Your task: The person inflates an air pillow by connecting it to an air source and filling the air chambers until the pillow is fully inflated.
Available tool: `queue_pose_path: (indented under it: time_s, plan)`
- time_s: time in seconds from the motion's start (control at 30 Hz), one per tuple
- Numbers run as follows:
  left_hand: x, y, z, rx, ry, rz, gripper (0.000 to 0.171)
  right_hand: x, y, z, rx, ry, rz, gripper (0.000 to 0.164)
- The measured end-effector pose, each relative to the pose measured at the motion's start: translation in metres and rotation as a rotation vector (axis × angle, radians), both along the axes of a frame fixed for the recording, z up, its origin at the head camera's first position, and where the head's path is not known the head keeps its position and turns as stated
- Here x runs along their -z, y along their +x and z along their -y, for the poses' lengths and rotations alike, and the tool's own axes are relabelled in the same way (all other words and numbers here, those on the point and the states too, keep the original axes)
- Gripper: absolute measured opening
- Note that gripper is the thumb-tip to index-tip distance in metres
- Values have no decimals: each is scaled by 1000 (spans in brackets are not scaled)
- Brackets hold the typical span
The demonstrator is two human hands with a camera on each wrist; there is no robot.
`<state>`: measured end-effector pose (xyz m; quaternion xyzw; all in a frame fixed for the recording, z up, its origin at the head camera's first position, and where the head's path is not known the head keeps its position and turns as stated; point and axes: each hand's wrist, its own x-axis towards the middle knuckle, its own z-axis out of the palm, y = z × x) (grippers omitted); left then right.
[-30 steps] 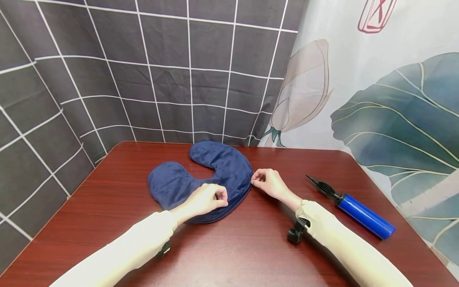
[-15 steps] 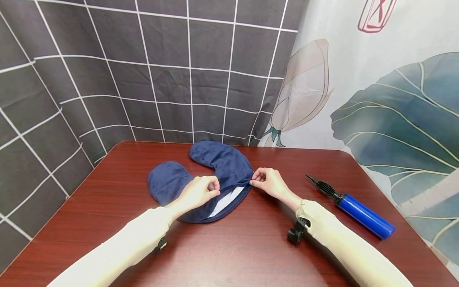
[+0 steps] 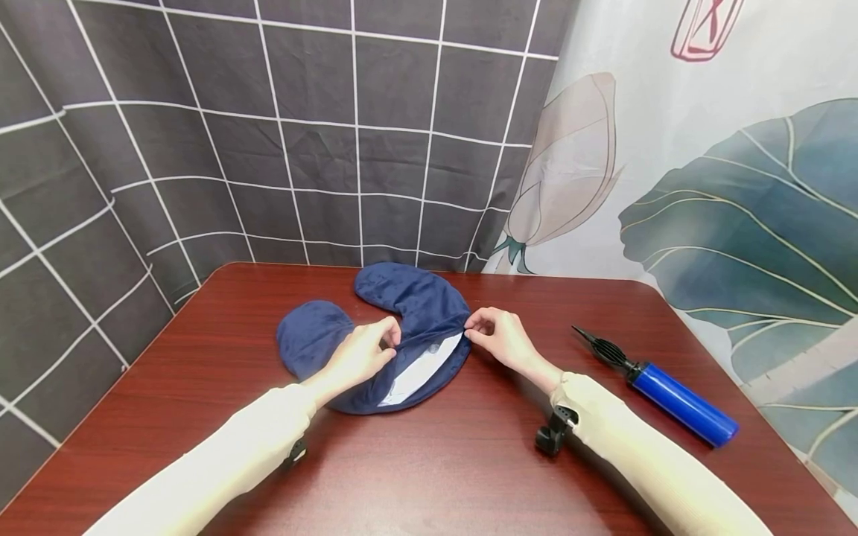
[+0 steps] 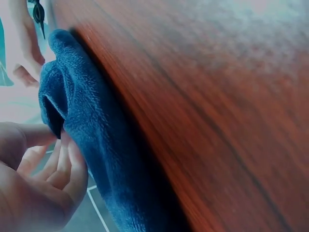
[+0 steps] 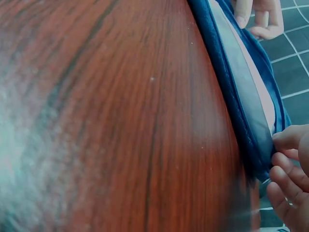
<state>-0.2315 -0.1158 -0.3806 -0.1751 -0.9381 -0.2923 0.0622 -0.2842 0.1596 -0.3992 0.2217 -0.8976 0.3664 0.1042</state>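
A navy-blue, U-shaped plush neck pillow [image 3: 432, 301] lies flat and limp on the table. Along its near outer edge the cover gapes, and a white inner layer [image 3: 424, 372] shows in the slit. My left hand [image 3: 360, 354] pinches the upper lip of this opening between thumb and fingers; the left wrist view shows the plush cloth [image 4: 91, 116] folded up at the fingertips. At the slit's right end, my right hand [image 3: 501, 339] pinches the pillow's edge. Seen from the right wrist, its thumb and fingers [image 5: 288, 137] meet at the corner of the opening.
A blue hand pump [image 3: 684, 402] with a black nozzle lies on the table to the right, beyond the right forearm. The reddish-brown table [image 3: 442, 476] ends at a dark grid-patterned curtain [image 3: 302, 149] behind and a white floral curtain [image 3: 643, 149] at right.
My left hand has moved up and left, drawing the upper lip of the cover away, so the white layer has come into view. My right hand stays at the right edge, shifting slightly upward.
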Motion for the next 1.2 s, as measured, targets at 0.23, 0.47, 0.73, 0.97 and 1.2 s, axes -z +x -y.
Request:
queue_pose_path:
  time_s: [0.23,0.47,0.73,0.97,1.2]
  plan:
    - [1,1,-1,6,-20,-7,19,-1,2,2,-49,-27,-57,7]
    - [2,0,-1,-7,-29,20,17,-3,5,10,-165,-10,-91,8]
    - [6,-1,0,-33,-35,40,19,-4,13,16,-265,108,-127,12]
    - [8,-2,2,-49,-10,14,21,-6,21,20,-223,252,-132,9]
    - [4,-2,8,-64,37,-16,25,-5,24,19,-178,299,-114,6]
